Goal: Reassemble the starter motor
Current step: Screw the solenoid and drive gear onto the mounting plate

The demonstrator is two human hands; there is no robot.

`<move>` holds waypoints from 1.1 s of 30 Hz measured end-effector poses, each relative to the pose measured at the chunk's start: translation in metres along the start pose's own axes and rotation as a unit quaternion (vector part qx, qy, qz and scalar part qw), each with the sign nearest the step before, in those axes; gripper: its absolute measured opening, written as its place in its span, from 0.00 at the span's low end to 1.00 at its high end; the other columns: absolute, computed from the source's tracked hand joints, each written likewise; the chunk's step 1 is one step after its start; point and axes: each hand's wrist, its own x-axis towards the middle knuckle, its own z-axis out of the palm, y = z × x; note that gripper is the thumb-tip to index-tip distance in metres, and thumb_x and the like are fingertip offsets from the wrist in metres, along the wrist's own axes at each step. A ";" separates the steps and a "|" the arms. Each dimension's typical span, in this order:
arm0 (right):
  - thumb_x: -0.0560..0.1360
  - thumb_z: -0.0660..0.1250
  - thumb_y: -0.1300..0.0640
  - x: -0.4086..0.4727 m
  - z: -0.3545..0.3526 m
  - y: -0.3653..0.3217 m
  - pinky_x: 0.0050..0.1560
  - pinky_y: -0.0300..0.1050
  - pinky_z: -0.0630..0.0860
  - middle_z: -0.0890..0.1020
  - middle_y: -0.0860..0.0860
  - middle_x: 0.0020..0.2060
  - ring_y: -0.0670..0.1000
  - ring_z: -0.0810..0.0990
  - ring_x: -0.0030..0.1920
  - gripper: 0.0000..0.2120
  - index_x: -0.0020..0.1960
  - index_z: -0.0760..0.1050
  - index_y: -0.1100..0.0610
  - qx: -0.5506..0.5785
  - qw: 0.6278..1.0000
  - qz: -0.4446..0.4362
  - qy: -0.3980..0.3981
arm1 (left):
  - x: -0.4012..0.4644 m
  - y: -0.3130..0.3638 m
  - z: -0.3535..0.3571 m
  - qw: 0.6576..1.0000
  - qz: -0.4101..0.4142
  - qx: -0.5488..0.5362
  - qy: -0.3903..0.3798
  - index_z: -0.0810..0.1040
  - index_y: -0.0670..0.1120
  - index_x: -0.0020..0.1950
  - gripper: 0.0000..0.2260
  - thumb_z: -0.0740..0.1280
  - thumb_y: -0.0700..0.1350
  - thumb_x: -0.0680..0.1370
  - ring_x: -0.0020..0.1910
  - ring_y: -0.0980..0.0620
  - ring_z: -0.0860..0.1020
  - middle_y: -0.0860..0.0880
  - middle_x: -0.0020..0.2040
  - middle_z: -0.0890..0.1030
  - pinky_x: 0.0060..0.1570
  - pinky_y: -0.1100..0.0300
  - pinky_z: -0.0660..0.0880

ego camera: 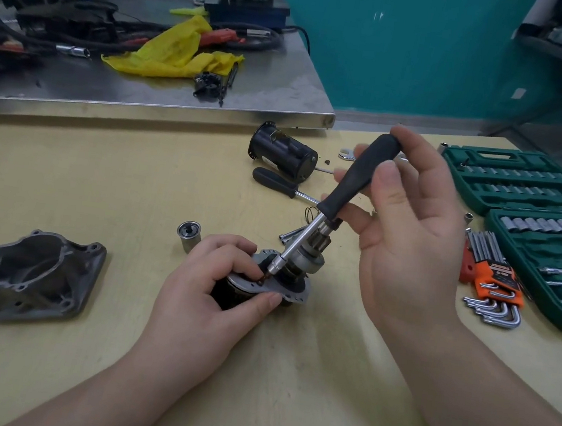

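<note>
- Right hand [409,229]: raised above the table's middle, fingertips pinching the black grip of a socket driver [346,193]; palm faces the camera, fingers loosely curled about the handle.
- Socket driver: tilted, handle up and to the right, chrome shaft running down-left; its socket tip sits on a fastener on the flange of the starter motor assembly [278,280]. The fastener itself is too small to identify.
- Left hand [216,286]: grips the starter motor assembly from the left, thumb along the flange's near edge, fingers curled over the top by the driver tip.
- Starter motor assembly: stands on the wooden table [134,175] near its centre, flange and gear end upward, dark body under the left hand.
- Metal cap [189,235]: just left of the assembly, upright.
- Cast nose housing [24,277]: near the table's left edge, well apart from the assembly.
- Black motor casing [283,154]: lying on its side toward the far edge; a second black-handled driver [283,185] lies just in front of it.
- Loose long bolts [293,234]: behind the assembly.
- Hex key set [494,278] in an orange holder and green socket case [539,218]: at the right edge.
- Steel bench [271,83]: beyond the far edge, carrying a yellow rag [175,52].
</note>
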 end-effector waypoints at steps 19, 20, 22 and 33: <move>0.81 0.68 0.63 0.000 0.002 -0.006 0.48 0.56 0.85 0.85 0.55 0.53 0.59 0.88 0.48 0.16 0.67 0.75 0.53 -0.010 1.000 0.017 0.001 | 0.000 0.003 0.001 1.000 -0.002 0.007 0.002 0.81 0.58 0.45 0.12 0.76 0.61 0.67 0.62 0.55 0.81 0.60 0.59 0.81 0.53 0.75 0.71; 0.80 0.70 0.64 0.000 0.002 -0.007 0.46 0.56 0.85 0.84 0.52 0.48 0.57 0.88 0.45 0.16 0.65 0.76 0.52 -0.021 1.000 0.012 0.012 | -0.001 0.003 0.001 1.000 -0.001 0.010 0.001 0.81 0.58 0.45 0.12 0.76 0.61 0.67 0.62 0.56 0.81 0.60 0.59 0.81 0.53 0.75 0.71; 0.79 0.73 0.64 0.001 0.003 -0.006 0.42 0.53 0.85 0.83 0.48 0.41 0.53 0.86 0.41 0.16 0.64 0.76 0.52 -0.052 0.998 -0.004 0.037 | -0.001 0.003 0.001 1.000 -0.003 0.010 0.001 0.81 0.58 0.45 0.12 0.76 0.61 0.67 0.62 0.56 0.81 0.60 0.59 0.81 0.53 0.75 0.71; 0.81 0.66 0.63 0.005 -0.002 -0.007 0.50 0.54 0.85 0.85 0.54 0.51 0.59 0.88 0.50 0.19 0.70 0.75 0.53 -0.010 0.999 0.036 -0.029 | 0.001 -0.001 0.000 1.000 -0.012 -0.002 0.004 0.82 0.57 0.45 0.12 0.80 0.57 0.68 0.62 0.54 0.81 0.59 0.59 0.82 0.53 0.74 0.72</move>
